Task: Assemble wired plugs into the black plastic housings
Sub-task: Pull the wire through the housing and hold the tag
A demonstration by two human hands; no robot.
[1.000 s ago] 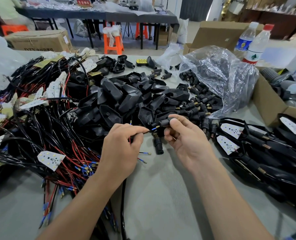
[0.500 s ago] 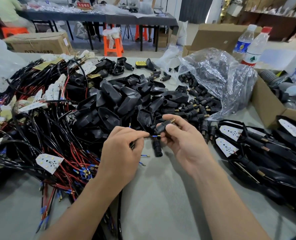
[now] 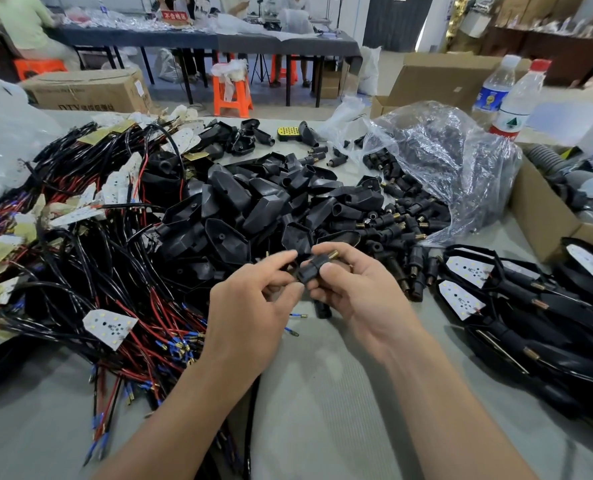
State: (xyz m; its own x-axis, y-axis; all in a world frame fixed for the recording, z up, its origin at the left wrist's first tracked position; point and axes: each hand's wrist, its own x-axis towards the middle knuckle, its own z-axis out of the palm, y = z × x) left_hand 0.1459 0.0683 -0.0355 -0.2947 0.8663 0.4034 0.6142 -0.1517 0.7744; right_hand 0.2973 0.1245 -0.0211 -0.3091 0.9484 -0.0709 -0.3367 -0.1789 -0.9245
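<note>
My right hand [image 3: 355, 299] pinches a small black plug [image 3: 314, 268] with a brass tip between thumb and fingers, just above the grey table. My left hand [image 3: 250, 306] meets it from the left, its fingertips pinching the wire end at the plug's rear. The black cable runs down under my left forearm. A heap of black plastic housings [image 3: 253, 206] lies right behind both hands. Loose black plugs with brass tips [image 3: 395, 223] spill from a clear plastic bag [image 3: 440, 164]. A tangle of red and black wires with white LED boards [image 3: 108, 271] covers the left.
Finished black assemblies [image 3: 530, 306] pile up at the right. A cardboard box [image 3: 544, 216] stands at the right edge, two water bottles [image 3: 510, 102] behind the bag. One loose plug [image 3: 323, 308] lies under my right hand. Bare grey table [image 3: 323, 393] stretches towards me.
My left hand has closed the gap to my right hand; the bare wire seen between them before is now hidden at the plug's rear. The plug has tilted, brass tip up-right.
</note>
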